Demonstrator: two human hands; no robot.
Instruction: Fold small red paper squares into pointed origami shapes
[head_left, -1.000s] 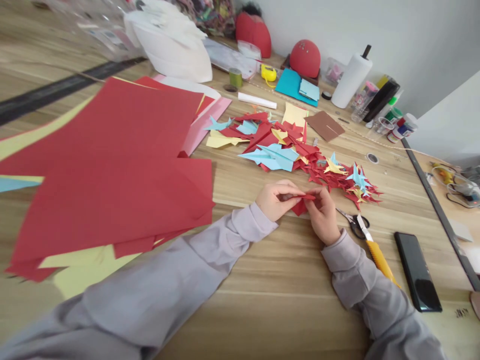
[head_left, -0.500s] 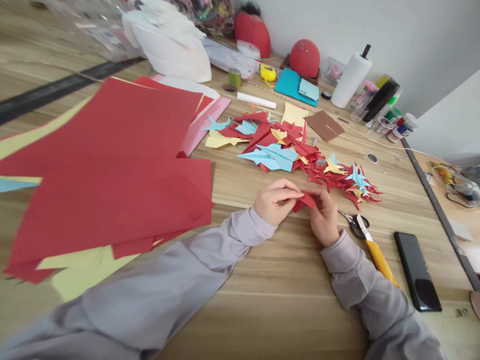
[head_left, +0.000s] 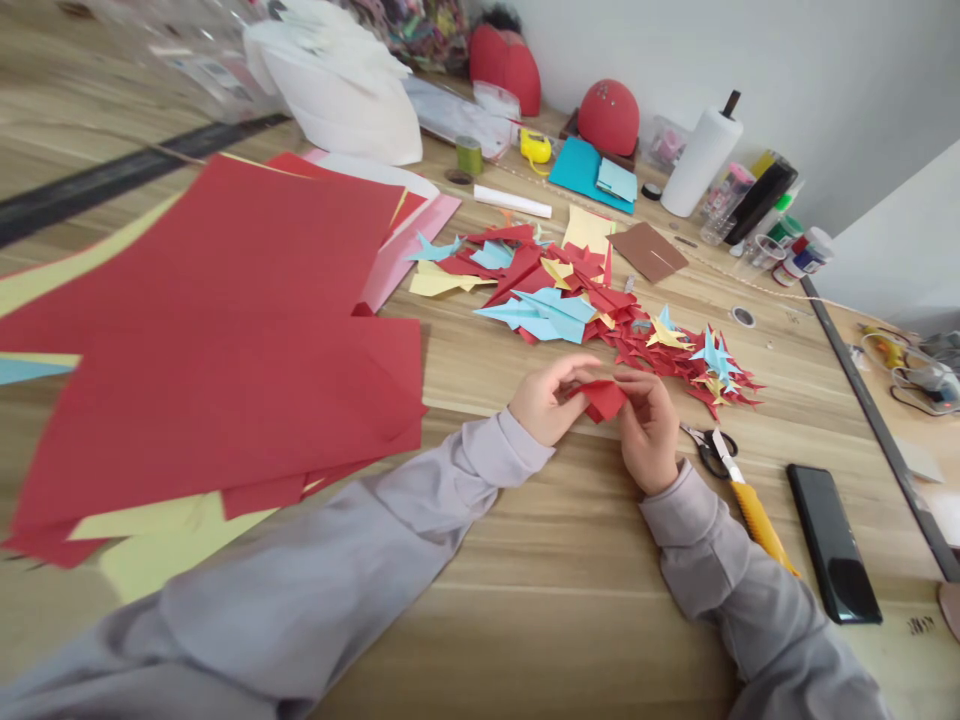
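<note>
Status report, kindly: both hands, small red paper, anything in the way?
Left hand, right hand: both pinching folded red paper. Paper: held between the two hands. Scissors, yellow-handled cutter: lying right of the hands, clear of the paper.

Both arms extend forward and converge. Left arm [head_left: 330, 555]: long diagonal reach, inward from lower left. Right arm [head_left: 739, 575]: bent, angled inward from lower right. Left hand [head_left: 546, 402] — thumb and fingers pinched, pointing right. Right hand [head_left: 649, 432] — fingers curled, thumb opposed. Hands sit close, roughly level.
</note>
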